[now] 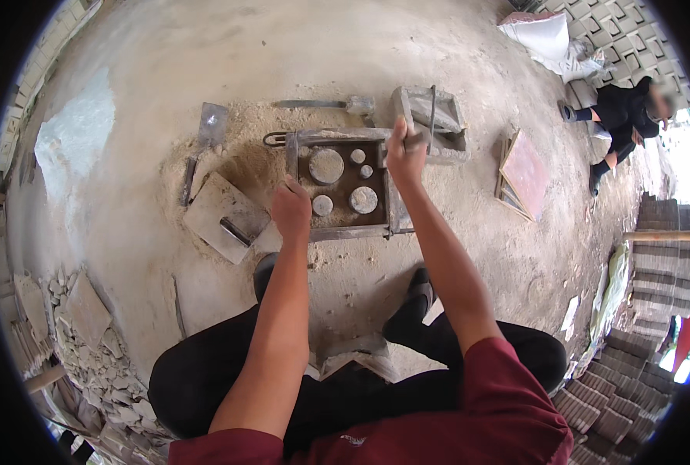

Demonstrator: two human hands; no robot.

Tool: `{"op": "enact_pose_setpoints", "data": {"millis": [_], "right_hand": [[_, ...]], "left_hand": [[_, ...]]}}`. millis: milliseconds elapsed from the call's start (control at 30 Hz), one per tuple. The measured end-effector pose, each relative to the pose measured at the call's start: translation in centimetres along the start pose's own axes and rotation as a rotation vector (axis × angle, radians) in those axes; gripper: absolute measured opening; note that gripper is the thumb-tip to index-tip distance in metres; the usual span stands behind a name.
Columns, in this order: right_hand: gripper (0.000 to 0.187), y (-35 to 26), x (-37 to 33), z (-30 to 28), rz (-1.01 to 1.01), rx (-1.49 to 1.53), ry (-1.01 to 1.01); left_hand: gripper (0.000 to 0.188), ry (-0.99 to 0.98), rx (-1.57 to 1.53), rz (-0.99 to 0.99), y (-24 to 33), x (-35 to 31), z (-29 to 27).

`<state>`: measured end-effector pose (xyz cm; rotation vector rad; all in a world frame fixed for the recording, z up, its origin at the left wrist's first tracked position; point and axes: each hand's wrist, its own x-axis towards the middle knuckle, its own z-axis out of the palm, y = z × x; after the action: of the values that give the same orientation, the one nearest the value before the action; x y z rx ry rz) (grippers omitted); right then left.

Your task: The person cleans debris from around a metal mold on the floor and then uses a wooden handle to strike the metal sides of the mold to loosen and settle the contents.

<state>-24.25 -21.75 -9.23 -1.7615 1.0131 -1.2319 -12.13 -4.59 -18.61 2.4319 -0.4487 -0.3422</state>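
A rectangular wooden frame (350, 232) lies on the ground before me, with several round grey discs and plugs of differing sizes inside; one large disc (326, 166) sits at its upper left. My left hand (291, 209) is closed on the frame's left side. Over the frame's right side, my right hand (407, 161) is closed around a short, greyish-brown piece (417, 141), whose kind I cannot make out. Just beyond that hand stands a grey, two-part box (453, 147), with a thin dark bar (433, 108) upright across it in the picture.
Left of the frame lie a square board (217, 213) with a handle and a metal plate (213, 124). A long-bladed tool (314, 103) rests beyond it. Stacked boards (524, 174) lie to the right. A seated person (624, 116) is at the far right; tiles (612, 364) are piled nearer.
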Motion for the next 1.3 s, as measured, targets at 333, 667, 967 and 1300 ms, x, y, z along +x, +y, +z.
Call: {"op": "enact_pose_setpoints", "data": {"millis": [333, 667, 967, 1300], "right_hand": [[0.050, -2.5, 1.6, 1.6, 0.006, -0.026, -0.027], [0.045, -0.1, -3.4, -1.2, 0.064, -0.097, -0.139], [0.041, -1.3, -5.9, -2.6, 0.125, -0.188, -0.216], [0.044, -1.8, -9.2, -3.6, 0.139, 0.019, 0.049]], "left_hand": [[0.052, 0.124, 0.006, 0.016, -0.2, 0.7, -0.1], [0.050, 0.013, -0.052, -0.062, 0.7, -0.1, -0.5], [0.052, 0.014, -0.056, -0.010, -0.2, 0.5, -0.3], [0.052, 0.058, -0.008, 0.019, -0.6, 0.6, 0.0]]}}
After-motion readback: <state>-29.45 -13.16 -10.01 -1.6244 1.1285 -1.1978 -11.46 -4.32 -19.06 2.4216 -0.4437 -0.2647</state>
